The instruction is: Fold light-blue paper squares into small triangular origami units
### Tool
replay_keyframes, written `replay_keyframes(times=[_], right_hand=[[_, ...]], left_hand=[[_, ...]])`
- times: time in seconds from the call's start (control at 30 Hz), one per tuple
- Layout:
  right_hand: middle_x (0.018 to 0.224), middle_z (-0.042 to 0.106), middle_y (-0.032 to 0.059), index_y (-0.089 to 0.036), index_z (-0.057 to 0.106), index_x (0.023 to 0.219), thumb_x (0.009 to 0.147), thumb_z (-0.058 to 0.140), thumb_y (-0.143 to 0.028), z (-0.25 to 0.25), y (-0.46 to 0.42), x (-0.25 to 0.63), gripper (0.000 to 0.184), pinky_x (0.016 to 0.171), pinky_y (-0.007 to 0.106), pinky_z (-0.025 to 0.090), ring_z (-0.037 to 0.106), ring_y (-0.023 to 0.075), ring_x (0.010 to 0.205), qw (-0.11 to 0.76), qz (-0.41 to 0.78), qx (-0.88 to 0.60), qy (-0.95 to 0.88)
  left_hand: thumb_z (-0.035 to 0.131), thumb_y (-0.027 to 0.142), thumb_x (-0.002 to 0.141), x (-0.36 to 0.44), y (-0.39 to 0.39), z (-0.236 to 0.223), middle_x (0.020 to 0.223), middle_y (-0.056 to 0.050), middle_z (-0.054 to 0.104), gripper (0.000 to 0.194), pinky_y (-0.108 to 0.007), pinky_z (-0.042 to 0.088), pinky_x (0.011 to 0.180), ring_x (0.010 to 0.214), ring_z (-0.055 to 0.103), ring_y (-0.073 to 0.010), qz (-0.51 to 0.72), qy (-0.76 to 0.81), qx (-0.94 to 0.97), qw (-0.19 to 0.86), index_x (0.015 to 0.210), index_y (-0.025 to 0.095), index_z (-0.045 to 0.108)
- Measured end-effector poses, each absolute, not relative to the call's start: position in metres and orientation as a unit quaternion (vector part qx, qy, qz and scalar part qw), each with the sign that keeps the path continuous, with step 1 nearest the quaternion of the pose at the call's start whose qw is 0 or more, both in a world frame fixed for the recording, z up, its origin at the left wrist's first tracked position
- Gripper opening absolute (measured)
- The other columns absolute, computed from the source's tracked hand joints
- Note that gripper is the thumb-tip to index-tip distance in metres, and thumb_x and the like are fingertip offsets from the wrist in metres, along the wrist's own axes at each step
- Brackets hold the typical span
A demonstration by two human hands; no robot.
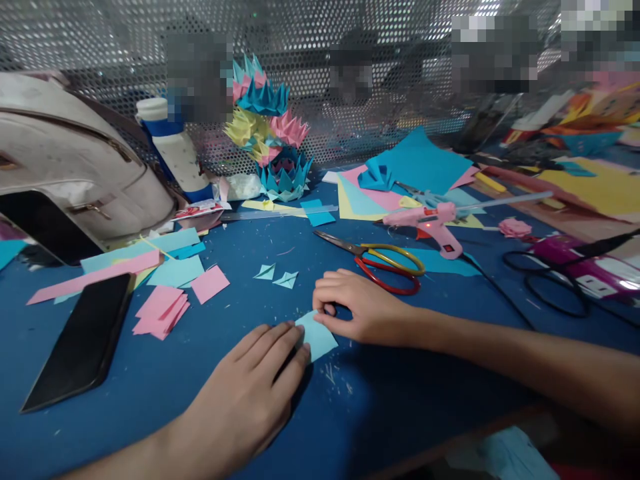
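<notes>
A small light blue square of paper (320, 339) lies on the blue table between my two hands. My left hand (255, 380) is closed over its left edge, fingers together and bent, thumb and fingertips on the paper. With thumb and curled fingers, my right hand (357, 303) pinches the paper's upper corner. What the left fingertips cover is hidden. Just beyond the paper sit two small folded light blue pieces (286, 279). Scissors (387, 261) with one yellow and one red handle lie behind my right hand, blades pointing left.
Pink paper squares (163, 311) and a black phone (83, 343) lie at left. A pink glue gun (435, 223) with a black cable rests at right, near a purple-and-white power strip (585, 270). Behind stand a folded-paper flower stack (285, 173), a bottle (177, 150) and a backpack (85, 147).
</notes>
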State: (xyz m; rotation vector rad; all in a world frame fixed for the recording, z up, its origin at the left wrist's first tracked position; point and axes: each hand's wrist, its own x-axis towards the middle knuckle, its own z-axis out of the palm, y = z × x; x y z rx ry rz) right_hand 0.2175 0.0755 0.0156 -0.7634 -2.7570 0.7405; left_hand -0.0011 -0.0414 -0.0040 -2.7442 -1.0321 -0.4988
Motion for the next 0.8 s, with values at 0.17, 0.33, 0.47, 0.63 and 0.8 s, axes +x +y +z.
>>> replay_keyframes(times=[0.17,0.33,0.47,0.63,0.8], right_hand=[[0.073,0.052,-0.0032,-0.017,0.053,0.073,0.09,0.06,-0.023,0.014,0.077,0.219,0.019,0.08,0.031,0.031,0.046,0.0122,0.073,0.105,0.264,-0.248,-0.926],[0.075,0.058,-0.0008,-0.018,0.059,0.078,0.091,0.061,-0.025,0.006,0.079,0.218,0.015,0.074,0.029,0.036,0.05,0.0138,0.075,0.169,0.263,-0.248,-0.917],[0.076,0.065,0.0004,-0.018,0.065,0.079,0.09,0.065,-0.027,0.001,0.077,0.218,0.015,0.069,0.027,0.038,0.055,0.014,0.075,0.227,0.239,-0.243,-0.912],[0.085,0.073,-0.0008,-0.02,0.072,0.089,0.096,0.062,-0.026,0.002,0.077,0.223,0.014,0.073,0.027,0.039,0.061,0.0112,0.077,0.265,0.172,-0.173,-0.933],[0.105,0.073,0.0008,-0.021,0.069,0.103,0.102,0.05,-0.024,0.004,0.086,0.231,0.02,0.075,0.029,0.038,0.061,0.013,0.091,0.218,0.083,-0.057,-0.971]], left_hand=[[0.037,0.008,0.094,-0.001,-0.041,-0.004,0.129,-0.015,0.063,0.041,-0.05,0.055,0.095,0.118,0.06,-0.031,-0.167,-0.348,-0.921,0.06,0.127,0.009,0.06],[0.039,0.007,0.092,-0.001,-0.04,-0.003,0.131,-0.017,0.061,0.045,-0.051,0.054,0.096,0.118,0.059,-0.0325,-0.148,-0.341,-0.927,0.041,0.134,0.003,0.054],[0.04,0.009,0.092,-0.002,-0.041,-0.004,0.139,-0.018,0.056,0.048,-0.052,0.051,0.099,0.121,0.056,-0.0333,-0.126,-0.358,-0.924,0.047,0.139,0.004,0.051],[0.038,0.01,0.093,-0.003,-0.042,-0.003,0.142,-0.015,0.055,0.048,-0.051,0.045,0.104,0.125,0.054,-0.0311,-0.112,-0.369,-0.921,0.056,0.139,0.01,0.052],[0.038,0.013,0.094,-0.004,-0.04,-0.003,0.14,-0.014,0.056,0.046,-0.051,0.041,0.106,0.126,0.053,-0.0308,-0.113,-0.374,-0.919,0.051,0.137,0.01,0.053]])
